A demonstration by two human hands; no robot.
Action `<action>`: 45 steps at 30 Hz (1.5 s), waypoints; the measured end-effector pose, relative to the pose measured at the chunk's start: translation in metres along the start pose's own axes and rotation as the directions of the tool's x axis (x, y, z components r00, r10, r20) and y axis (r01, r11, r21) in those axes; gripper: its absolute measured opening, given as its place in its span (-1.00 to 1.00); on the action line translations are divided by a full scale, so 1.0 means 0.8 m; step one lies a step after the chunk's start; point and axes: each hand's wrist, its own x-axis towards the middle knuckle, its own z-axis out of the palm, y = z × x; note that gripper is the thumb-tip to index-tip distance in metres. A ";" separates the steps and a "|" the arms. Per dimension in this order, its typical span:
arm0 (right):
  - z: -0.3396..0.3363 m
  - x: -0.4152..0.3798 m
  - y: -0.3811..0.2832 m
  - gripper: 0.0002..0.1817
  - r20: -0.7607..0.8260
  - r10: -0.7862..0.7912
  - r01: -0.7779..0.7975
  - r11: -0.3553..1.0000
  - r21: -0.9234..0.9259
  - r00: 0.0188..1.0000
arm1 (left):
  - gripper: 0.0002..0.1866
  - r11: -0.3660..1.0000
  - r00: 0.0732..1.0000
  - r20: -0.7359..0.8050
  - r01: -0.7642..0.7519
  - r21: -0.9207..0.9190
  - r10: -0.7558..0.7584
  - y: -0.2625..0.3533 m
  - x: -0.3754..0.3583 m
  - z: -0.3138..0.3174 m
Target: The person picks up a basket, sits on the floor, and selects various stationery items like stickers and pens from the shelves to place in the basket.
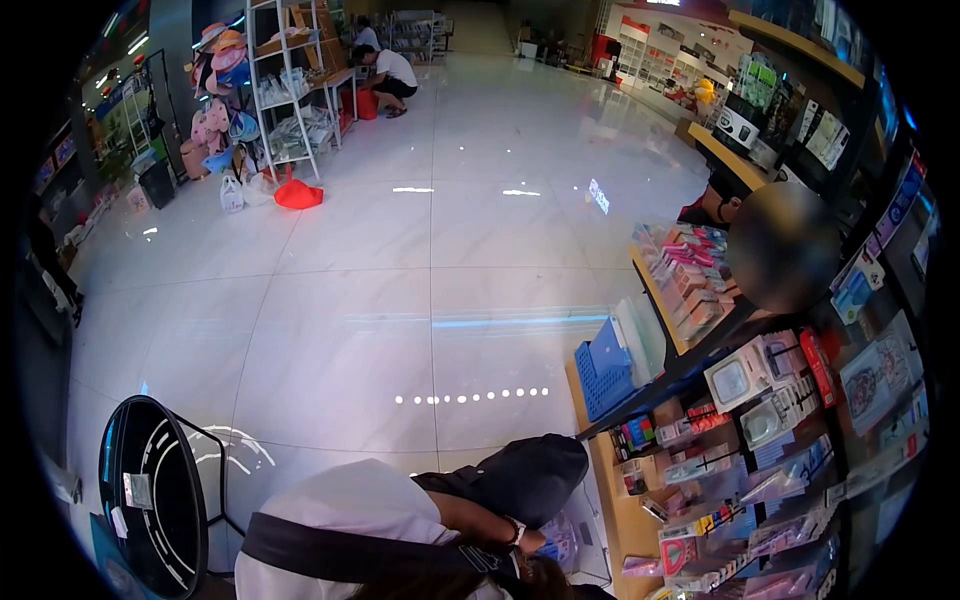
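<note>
At the bottom, my left arm in a white sleeve reaches to the right across my body, past a dark-clothed knee. A light band circles the wrist. My left hand is small and partly hidden; it appears closed on the edge of a clear plastic packet with blue and purple inside. The packet is low, beside the wooden shelf base. A wide black strap crosses the shirt, and hair hides part of the bottom edge. My right hand does not show.
Shelving with hanging packaged goods lines the right, beside a blue basket. A black round bin stands at lower left. A red bag lies near a white rack. One person squats far back; another is behind the right shelf.
</note>
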 end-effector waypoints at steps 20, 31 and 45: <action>-0.091 -0.124 -0.049 -0.74 -0.365 -0.362 0.412 0.909 0.066 0.858 | -0.66 0.598 0.667 -0.563 -0.726 -0.341 0.489 0.533 0.158 -0.513; -0.119 -0.228 0.027 -0.72 -0.397 0.066 0.332 0.433 0.838 0.915 | -0.24 0.953 0.132 -0.955 -0.188 0.238 0.265 0.576 0.406 -0.599; -0.120 -0.209 0.026 -0.72 -0.430 -0.014 0.361 0.570 0.738 0.903 | -0.25 0.959 0.231 -0.933 -0.138 0.249 0.276 0.571 0.394 -0.617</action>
